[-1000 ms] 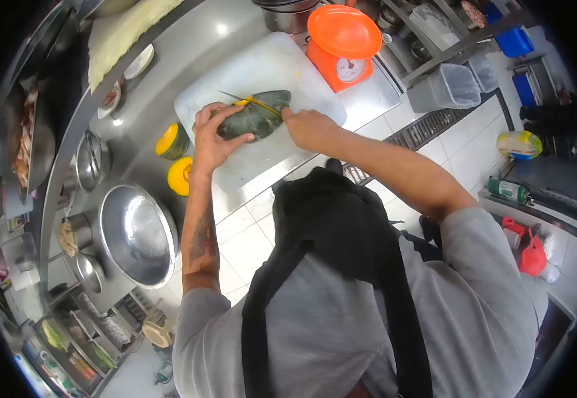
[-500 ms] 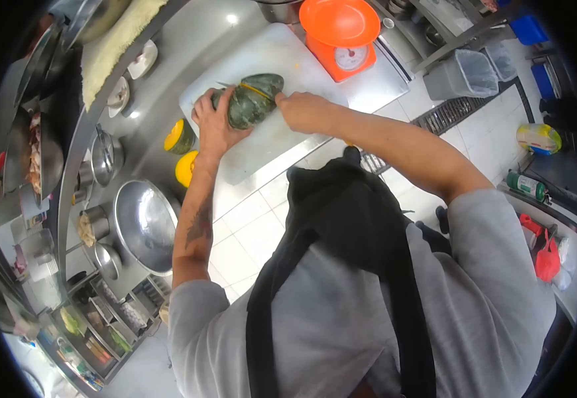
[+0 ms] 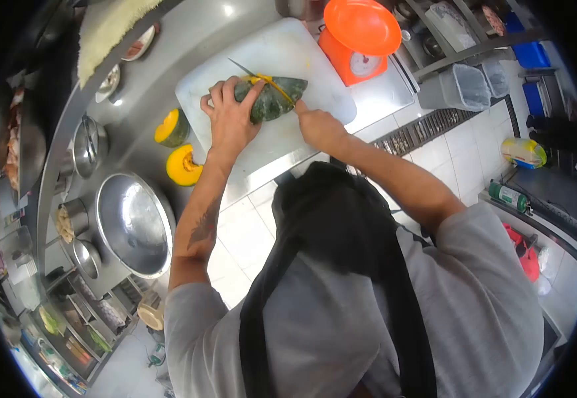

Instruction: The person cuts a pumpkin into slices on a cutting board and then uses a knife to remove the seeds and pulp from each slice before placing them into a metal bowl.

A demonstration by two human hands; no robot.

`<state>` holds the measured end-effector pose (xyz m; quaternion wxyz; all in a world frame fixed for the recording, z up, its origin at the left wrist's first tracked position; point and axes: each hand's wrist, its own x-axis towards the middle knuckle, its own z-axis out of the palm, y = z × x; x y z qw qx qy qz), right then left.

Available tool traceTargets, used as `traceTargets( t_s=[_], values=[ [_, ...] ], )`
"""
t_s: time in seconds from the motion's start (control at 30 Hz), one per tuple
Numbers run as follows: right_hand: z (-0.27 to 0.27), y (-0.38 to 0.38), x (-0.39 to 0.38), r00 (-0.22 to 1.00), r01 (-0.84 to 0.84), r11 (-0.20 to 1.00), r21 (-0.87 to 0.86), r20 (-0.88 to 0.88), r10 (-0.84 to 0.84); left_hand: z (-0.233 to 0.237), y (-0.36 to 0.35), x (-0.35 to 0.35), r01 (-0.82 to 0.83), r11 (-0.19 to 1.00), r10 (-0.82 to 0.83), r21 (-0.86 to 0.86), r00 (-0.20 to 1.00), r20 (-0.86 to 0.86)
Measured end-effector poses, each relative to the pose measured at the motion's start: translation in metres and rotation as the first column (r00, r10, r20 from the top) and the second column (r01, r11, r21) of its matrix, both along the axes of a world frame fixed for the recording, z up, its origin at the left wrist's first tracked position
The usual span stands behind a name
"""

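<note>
Commercial kitchen, steel counter [image 3: 169,46], orange scale [image 3: 358,40], steel bowls [image 3: 134,224]

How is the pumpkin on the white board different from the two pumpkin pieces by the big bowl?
The board pumpkin shows mostly dark green skin; the two counter pieces show orange flesh. The board pumpkin is bigger, held by the left hand with a knife in it; the counter pieces lie untouched. All have green skin.

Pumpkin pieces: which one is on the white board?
The dark green piece, held by the left hand while the right hand cuts it with a knife. The two other pieces lie off the board on the counter, orange flesh showing.
</note>
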<state>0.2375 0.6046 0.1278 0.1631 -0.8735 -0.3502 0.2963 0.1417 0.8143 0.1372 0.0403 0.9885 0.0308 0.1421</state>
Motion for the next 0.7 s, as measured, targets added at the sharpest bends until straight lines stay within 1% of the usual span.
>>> traceTargets(
  t_s=[0.03,0.07,0.1,0.13,0.17,0.2,0.23,0.27,0.3,0.37,0.4,0.43,0.5,0.53,0.57,0.6,0.63,0.67,0.7],
  values=[
    [-0.003,0.001,-0.001,1.0,0.012,1.0,0.017,-0.006,-0.012,0.002,0.007,0.004,0.006,1.0,-0.006,0.014,1.0,0.005],
    [-0.003,0.0,-0.009,0.999,0.031,0.999,0.03,-0.026,-0.03,0.005,0.011,0.003,-0.003,0.998,0.002,-0.057,1.0,-0.023],
    [0.021,0.003,-0.01,0.999,0.039,0.998,0.045,-0.018,-0.038,0.011,0.017,0.006,-0.017,0.992,0.013,-0.125,0.999,-0.035],
    [0.048,0.005,-0.002,0.999,-0.042,0.999,0.0,0.017,0.042,0.014,0.023,0.009,-0.061,0.983,0.039,-0.17,0.991,-0.129],
    [0.068,0.006,-0.002,0.992,-0.124,0.991,-0.053,0.033,0.126,0.013,0.021,0.007,-0.065,0.984,0.045,-0.163,0.992,-0.122],
    [0.075,0.003,-0.003,0.991,-0.127,0.991,-0.048,0.038,0.129,0.013,0.018,0.007,-0.037,0.963,0.005,-0.268,0.993,-0.119],
    [0.08,-0.001,0.0,0.989,-0.141,0.986,-0.084,0.024,0.144,0.012,0.017,0.01,-0.007,0.93,-0.036,-0.369,0.993,-0.11],
    [0.082,-0.007,0.002,0.988,-0.151,0.98,-0.126,0.001,0.153,0.013,0.009,0.01,0.016,0.917,-0.048,-0.399,0.996,-0.071],
    [0.067,-0.018,0.001,0.989,-0.147,0.98,-0.134,0.0,0.148,0.012,-0.002,0.009,0.02,0.913,-0.053,-0.407,0.996,-0.071],
    [0.016,-0.038,-0.002,0.997,-0.07,0.994,-0.089,0.01,0.071,0.012,-0.021,0.013,0.081,0.961,-0.092,-0.263,0.995,-0.029],
    [0.013,-0.033,-0.006,0.998,0.043,0.998,-0.039,-0.051,-0.045,0.014,-0.02,0.015,0.072,0.961,-0.091,-0.267,0.994,-0.06],
    [0.007,-0.031,-0.003,0.997,0.06,0.997,-0.04,-0.052,-0.062,0.012,-0.014,0.02,0.087,0.959,-0.107,-0.268,0.992,-0.061],
    [0.013,-0.028,-0.015,0.994,0.094,0.995,0.031,-0.057,-0.092,0.01,-0.003,0.012,0.112,0.961,-0.115,-0.251,0.993,0.002],
    [-0.02,-0.03,-0.018,0.993,0.111,0.989,0.096,-0.043,-0.107,0.009,-0.002,0.013,0.066,0.977,-0.074,-0.202,0.997,-0.029],
    [-0.004,-0.031,-0.017,0.992,0.125,0.986,0.107,-0.029,-0.123,0.008,0.004,0.018,0.086,0.978,-0.09,-0.192,0.996,-0.015],
    [0.025,-0.031,-0.023,0.973,0.17,0.985,0.038,-0.165,-0.161,0.007,0.016,0.019,0.089,0.955,-0.106,-0.283,0.993,-0.047],
    [0.04,-0.032,-0.031,0.929,0.212,0.977,-0.033,-0.304,-0.212,0.008,0.028,0.021,0.093,0.925,-0.133,-0.369,0.987,-0.086],
    [0.037,-0.034,-0.028,0.925,0.188,0.981,-0.046,-0.327,-0.192,0.014,0.035,0.025,0.157,0.905,-0.217,-0.394,0.97,-0.112],
    [0.032,-0.038,-0.024,0.924,0.195,0.98,-0.042,-0.327,-0.198,0.013,0.038,0.025,0.165,0.906,-0.224,-0.391,0.968,-0.112]
  ],
)
